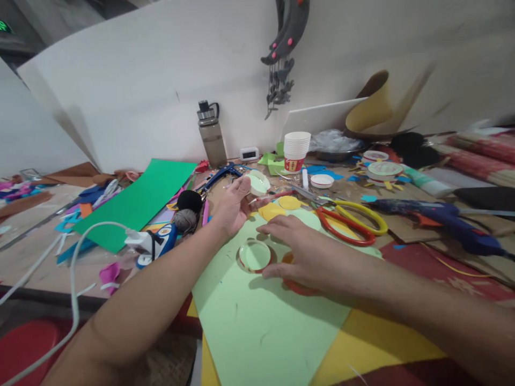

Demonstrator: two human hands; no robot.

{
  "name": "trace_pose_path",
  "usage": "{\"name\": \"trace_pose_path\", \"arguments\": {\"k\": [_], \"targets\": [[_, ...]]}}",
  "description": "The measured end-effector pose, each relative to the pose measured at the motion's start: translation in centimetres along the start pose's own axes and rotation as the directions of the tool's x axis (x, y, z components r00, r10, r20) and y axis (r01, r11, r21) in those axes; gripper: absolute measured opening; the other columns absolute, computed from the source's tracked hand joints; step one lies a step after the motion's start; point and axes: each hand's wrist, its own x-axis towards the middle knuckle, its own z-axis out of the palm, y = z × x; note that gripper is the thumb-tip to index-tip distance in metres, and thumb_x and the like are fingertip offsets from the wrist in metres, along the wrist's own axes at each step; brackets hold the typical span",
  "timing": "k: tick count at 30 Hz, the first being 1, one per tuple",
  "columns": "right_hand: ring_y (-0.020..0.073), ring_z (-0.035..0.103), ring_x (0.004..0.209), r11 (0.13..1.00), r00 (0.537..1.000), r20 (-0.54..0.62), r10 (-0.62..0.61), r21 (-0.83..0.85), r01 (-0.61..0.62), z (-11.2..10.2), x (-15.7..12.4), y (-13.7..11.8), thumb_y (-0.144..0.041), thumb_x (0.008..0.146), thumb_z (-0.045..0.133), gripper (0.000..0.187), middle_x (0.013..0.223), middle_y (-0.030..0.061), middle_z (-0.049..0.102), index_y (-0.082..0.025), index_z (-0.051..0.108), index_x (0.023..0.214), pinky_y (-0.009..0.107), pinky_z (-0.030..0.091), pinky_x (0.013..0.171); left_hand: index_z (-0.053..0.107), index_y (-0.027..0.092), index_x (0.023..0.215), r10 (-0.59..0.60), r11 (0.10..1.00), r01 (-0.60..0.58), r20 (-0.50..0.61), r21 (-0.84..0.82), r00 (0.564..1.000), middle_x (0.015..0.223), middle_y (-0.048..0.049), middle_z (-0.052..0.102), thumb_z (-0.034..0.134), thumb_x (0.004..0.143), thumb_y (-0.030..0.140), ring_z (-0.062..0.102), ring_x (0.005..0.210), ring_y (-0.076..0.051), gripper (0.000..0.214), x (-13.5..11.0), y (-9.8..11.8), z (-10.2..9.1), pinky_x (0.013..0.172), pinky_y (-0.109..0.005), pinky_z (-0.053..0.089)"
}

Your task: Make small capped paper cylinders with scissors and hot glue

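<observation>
My left hand (237,206) is closed on a round, shallow white-rimmed piece with a pale green face (259,183), like a cut-off paper cup bottom. My right hand (295,249) is open, fingers apart, over a light green sheet of paper (257,321). Just left of its thumb lies a similar round green-faced piece (255,255) with a red edge. Under the right palm is an orange object (300,288), mostly hidden. Yellow paper discs (289,202) lie beyond the right fingertips. Past them rest large scissors with red and yellow handles (350,222).
Behind stand a water bottle (212,136) and stacked paper cups (296,153). A blue glue gun (438,217) lies right. Left are a green sheet (140,201), a power strip (156,244) and its hanging white cable (73,279). Yellow paper (386,338) lies beneath the light green sheet.
</observation>
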Motion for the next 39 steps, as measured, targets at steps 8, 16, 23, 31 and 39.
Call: {"name": "trace_pose_path", "arguments": {"k": [8,16,23,31,39], "targets": [[0.0314,0.058,0.104,1.0,0.998,-0.058,0.026,-0.008,-0.026,0.7,0.5,-0.5,-0.032,0.071,0.078,0.033,0.104,0.011,0.064,-0.023,0.069,0.101,0.047,0.05,0.085,0.066,0.017,0.101,-0.002,1.0,0.002,0.023,0.01,1.0,0.097,-0.0069,0.073,0.075,0.077,0.041,0.07,0.095,-0.021,0.036,0.1,-0.2,-0.1,0.083,-0.035,0.059],[0.0179,0.068,0.073,0.901,0.976,-0.166,0.14,0.43,-0.056,-0.6,1.3,2.4,-0.028,0.079,0.067,0.045,0.097,0.0028,0.071,-0.026,0.052,0.121,0.032,0.055,0.063,0.066,0.018,0.104,0.001,1.0,-0.001,-0.001,-0.011,1.0,0.101,-0.0066,0.073,0.076,0.076,0.043,0.071,0.093,-0.021,0.039,0.2,-0.3,-0.5,0.082,-0.034,0.059],[0.0226,0.069,0.085,0.909,0.901,-0.358,0.243,0.409,-0.083,-2.8,1.7,2.9,-0.032,0.074,0.072,0.038,0.106,0.0081,0.071,-0.022,0.056,0.107,0.038,0.058,0.073,0.066,0.021,0.11,0.019,1.0,-0.019,0.023,0.004,1.0,0.106,-0.0047,0.072,0.078,0.074,0.042,0.07,0.09,-0.017,0.043,-0.1,-0.2,-0.4,0.083,-0.032,0.058],[0.0241,0.07,0.09,0.8,0.934,-0.18,0.308,0.58,-0.152,-3.1,1.9,3.3,-0.031,0.073,0.071,0.043,0.099,0.0057,0.073,-0.025,0.048,0.109,0.039,0.057,0.076,0.064,0.027,0.122,0.038,0.999,-0.038,0.045,-0.004,0.998,0.109,-0.0021,0.07,0.077,0.075,0.04,0.068,0.088,-0.015,0.05,-0.3,0.2,-0.1,0.077,-0.03,0.059],[0.0227,0.065,0.087,0.99,0.989,-0.049,0.141,0.03,-0.14,-4.2,0.7,3.2,-0.05,0.072,0.074,0.068,0.111,0.0077,0.067,-0.026,0.055,0.133,0.034,0.052,0.071,0.066,0.026,0.119,0.095,0.995,-0.095,-0.013,-0.015,0.995,0.111,-0.004,0.071,0.078,0.075,0.039,0.068,0.095,-0.018,0.048,0.6,0.3,-1.0,0.074,-0.027,0.058]]}}
